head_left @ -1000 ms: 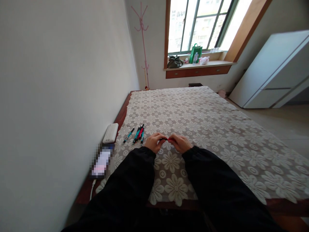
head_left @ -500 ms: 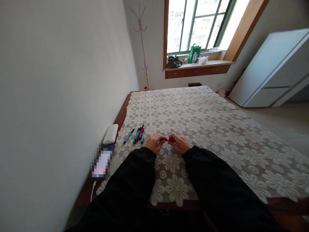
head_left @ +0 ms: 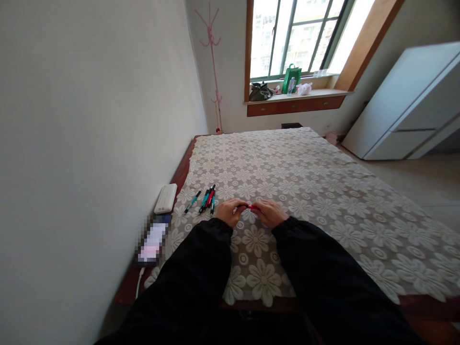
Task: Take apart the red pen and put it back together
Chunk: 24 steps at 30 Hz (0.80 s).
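Observation:
Between my two hands is a slim red and black pen (head_left: 250,206), held level just above the lace tablecloth (head_left: 264,279). My left hand (head_left: 228,212) pinches its black end between thumb and fingers. The red end is gripped by my right hand (head_left: 270,212), whose fingers hide most of it. Left of my left hand lies a small bunch of teal, red and black pens (head_left: 207,200). One separate teal and black pen (head_left: 192,201) rests just beyond that bunch.
A white power bank (head_left: 166,198) and a phone (head_left: 153,242) with a blurred screen lie along the table's left edge, by the wall. From the phone runs a white cable (head_left: 140,281). A pink coat stand (head_left: 214,72) stands behind the table's far left corner.
My right fingers have shifted slightly on the pen, and its red part now shows in the gap between my hands. My left hand has stayed almost still.

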### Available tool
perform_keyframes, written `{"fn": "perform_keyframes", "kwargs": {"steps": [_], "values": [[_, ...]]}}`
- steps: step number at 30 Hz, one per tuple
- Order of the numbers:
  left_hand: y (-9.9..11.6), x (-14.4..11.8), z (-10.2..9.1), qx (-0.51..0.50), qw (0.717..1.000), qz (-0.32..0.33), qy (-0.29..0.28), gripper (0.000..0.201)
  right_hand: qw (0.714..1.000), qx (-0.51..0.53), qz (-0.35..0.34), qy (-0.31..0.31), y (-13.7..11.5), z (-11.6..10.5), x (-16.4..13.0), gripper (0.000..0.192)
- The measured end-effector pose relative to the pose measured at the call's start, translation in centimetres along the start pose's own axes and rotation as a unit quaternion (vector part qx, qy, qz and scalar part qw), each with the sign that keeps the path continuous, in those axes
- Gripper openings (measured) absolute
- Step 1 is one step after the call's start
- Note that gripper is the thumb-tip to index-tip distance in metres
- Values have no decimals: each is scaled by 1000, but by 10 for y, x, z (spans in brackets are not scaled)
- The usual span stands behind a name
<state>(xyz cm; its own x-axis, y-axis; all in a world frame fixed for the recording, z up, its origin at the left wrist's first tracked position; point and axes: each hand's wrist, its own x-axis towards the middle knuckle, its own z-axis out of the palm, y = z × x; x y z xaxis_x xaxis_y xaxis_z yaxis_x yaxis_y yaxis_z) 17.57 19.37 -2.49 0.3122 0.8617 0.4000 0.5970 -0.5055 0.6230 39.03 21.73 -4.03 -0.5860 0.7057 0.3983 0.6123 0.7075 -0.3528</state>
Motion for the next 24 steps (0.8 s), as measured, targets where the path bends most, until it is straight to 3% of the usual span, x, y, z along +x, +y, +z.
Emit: {"fn": "perform_keyframes", "kwargs": {"steps": [7, 12, 17, 20, 24], "values": [[-3, 1, 2, -24, 997, -70, 10, 19, 999, -11, 7, 46, -3, -3, 1, 23], [-3, 0, -1, 16, 996, -82, -7, 46, 997, -36, -33, 52, -6, -6, 2, 28], [-3, -1, -1, 34, 991, -132, -8, 57, 995, -54, -57, 56, -10, -11, 4, 30], [-5, -1, 0, 42, 994, -101, -5, 48, 996, -55, -59, 47, -9, -13, 5, 32], [-6, 1, 0, 8, 1000, -24, 13, 17, 997, -45, -39, 44, -6, -11, 3, 36]]}}
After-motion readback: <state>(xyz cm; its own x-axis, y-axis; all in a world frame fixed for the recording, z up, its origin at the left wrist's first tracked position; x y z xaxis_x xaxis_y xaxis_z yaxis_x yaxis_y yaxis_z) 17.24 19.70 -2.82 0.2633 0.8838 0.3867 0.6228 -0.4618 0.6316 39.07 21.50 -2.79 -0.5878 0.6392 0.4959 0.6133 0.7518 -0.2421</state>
